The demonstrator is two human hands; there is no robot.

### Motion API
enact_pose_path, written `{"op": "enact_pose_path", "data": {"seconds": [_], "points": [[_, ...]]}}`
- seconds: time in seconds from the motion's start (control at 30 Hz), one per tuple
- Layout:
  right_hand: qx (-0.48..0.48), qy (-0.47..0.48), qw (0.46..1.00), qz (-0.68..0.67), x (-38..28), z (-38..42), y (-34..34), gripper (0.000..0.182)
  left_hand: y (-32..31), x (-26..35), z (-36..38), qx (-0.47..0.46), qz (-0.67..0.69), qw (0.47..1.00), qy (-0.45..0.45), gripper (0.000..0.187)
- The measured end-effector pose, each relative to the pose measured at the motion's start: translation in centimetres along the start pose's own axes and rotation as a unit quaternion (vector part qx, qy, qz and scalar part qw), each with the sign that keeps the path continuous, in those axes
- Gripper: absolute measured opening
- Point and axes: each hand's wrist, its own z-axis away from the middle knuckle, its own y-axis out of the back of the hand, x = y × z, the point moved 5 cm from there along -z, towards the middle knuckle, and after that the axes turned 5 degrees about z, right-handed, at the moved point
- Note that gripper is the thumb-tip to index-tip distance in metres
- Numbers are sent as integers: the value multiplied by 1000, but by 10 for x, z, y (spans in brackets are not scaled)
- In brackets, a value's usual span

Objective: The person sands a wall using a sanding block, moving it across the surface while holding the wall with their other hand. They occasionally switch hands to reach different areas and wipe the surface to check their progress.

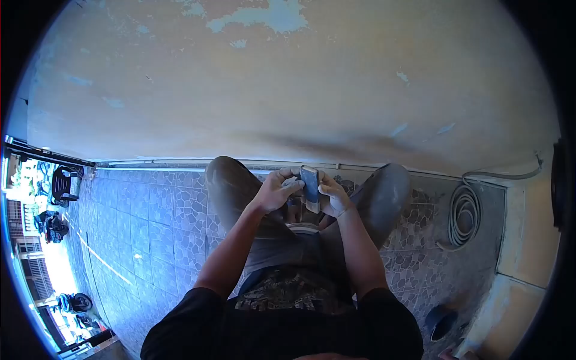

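A sanding block (310,185), dark grey on its face with pale edges, is held upright between my two hands, in front of my bent knees. My left hand (281,191) grips its left side, the thumb pressed against the face. Around the right side are the curled fingers of my right hand (333,197), which looks dusty. Both hands partly cover the block's sides, and its back is hidden. Just below the hands, between my legs, a pale curved rim (303,228) shows, but I cannot make out what it belongs to.
A wall (360,78) with peeling paint rises right in front of my knees, a thin pipe (180,162) along its foot. On the patterned tile floor (144,210) lie a coiled hose (465,215) and a dark bucket (441,322) at right. A dark chair (63,185) and a motorcycle (73,302) stand far left.
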Motion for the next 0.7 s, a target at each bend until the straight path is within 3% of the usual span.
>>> {"op": "enact_pose_path", "data": {"seconds": [0.1,0.17,0.3,0.37,0.4,0.43,0.47,0.5,0.6,0.63,0.7], "points": [[-83,25,996,27,-14,-9,2,27,-4,16,-13,-57,-34,998,1,36],[-50,37,998,-1,1,-6,-3,18,-3,36,0,-4,-89,995,-34,41],[15,49,999,-17,0,-1,0,13,-15,50,-3,-13,-35,999,-27,52],[22,68,997,-23,-3,-4,7,13,-12,68,-2,7,-192,974,-122,63],[19,73,997,-18,-10,-7,6,13,-7,82,-3,31,-234,963,-127,66],[76,133,988,-6,-22,-7,9,13,1,102,-2,51,-270,945,-179,64],[133,191,972,6,-35,-3,11,13,8,127,3,99,-290,936,-173,64],[132,192,972,9,-47,-2,12,13,18,157,7,144,-340,896,-246,64],[316,325,883,120,-116,21,1,20,50,237,21,289,-410,783,-368,65],[375,354,837,184,-143,30,-19,23,59,264,26,315,-453,729,-405,64],[429,520,687,270,-191,44,-26,34,69,310,34,363,-519,599,-489,65]]}}
